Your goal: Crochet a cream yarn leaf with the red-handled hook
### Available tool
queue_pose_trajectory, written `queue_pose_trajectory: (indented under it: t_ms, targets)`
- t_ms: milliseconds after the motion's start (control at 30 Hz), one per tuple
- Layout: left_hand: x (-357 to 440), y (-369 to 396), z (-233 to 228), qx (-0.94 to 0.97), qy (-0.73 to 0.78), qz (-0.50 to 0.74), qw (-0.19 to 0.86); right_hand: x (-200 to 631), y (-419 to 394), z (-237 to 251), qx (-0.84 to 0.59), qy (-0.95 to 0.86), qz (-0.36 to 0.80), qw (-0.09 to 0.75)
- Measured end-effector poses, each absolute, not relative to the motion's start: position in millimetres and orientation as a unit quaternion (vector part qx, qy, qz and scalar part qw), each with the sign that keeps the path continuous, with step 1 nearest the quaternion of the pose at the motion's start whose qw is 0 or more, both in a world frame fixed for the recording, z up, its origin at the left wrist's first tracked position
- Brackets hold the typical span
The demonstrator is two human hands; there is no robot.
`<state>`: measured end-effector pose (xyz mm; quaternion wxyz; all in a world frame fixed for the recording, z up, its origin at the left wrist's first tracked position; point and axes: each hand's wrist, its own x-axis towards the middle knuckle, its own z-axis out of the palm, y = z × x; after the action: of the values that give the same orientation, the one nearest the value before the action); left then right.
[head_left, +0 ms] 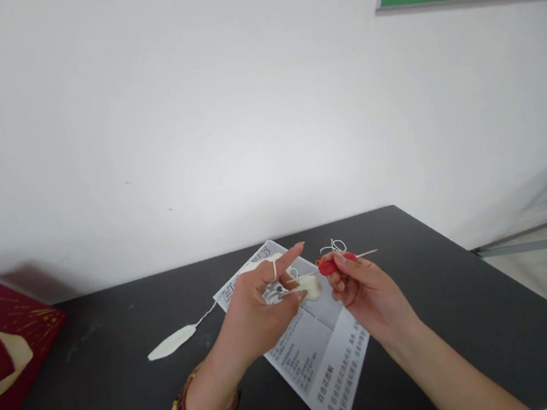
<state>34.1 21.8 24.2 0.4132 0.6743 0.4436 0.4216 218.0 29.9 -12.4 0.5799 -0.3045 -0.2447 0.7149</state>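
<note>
Above the table (122, 359), hook (348, 259) pointing right

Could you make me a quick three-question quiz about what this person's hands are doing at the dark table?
1. True or false: the right hand pinches a small red piece with a thin needle sticking out of it.
2. What lies flat on the table under both hands? A) a printed sheet B) a towel C) a plate
3. Fill in: white thread wraps the index finger of the ___ hand.

Key: 1 true. 2 A, the printed sheet. 3 left; the left hand also holds a cream-coloured piece, and white thread trails to a cream leaf shape.
</note>
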Motion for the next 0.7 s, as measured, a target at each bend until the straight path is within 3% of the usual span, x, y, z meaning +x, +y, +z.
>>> queue_pose_trajectory:
  t_ms: [200,333,500,567,700]
  targets:
    - [45.7,24.3,15.6,0.634,0.494,0.451,0.389,213.6,23.7,-14.0,-0.328,-0.35,0.591,0.648]
    - [54.9,24.9,8.8,0.505,0.482,0.498,0.514,211.0,15.2,-18.7,-0.368,-0.521,0.361,0.68]
    - [54.0,25.2,13.3,0.369,0.387,0.514,0.671,215.5,8.3,-23.5,-0.25,-0.748,0.097,0.608]
    - [47.3,27.2,17.0,0.354,0.356,0.48,0.719,218.0,10.3,-23.5,-0.22,-0.754,0.108,0.609]
    - [30.9,32.8,22.6,0.371,0.321,0.4,0.775,220.1,19.2,-21.0,-0.237,-0.626,0.348,0.656]
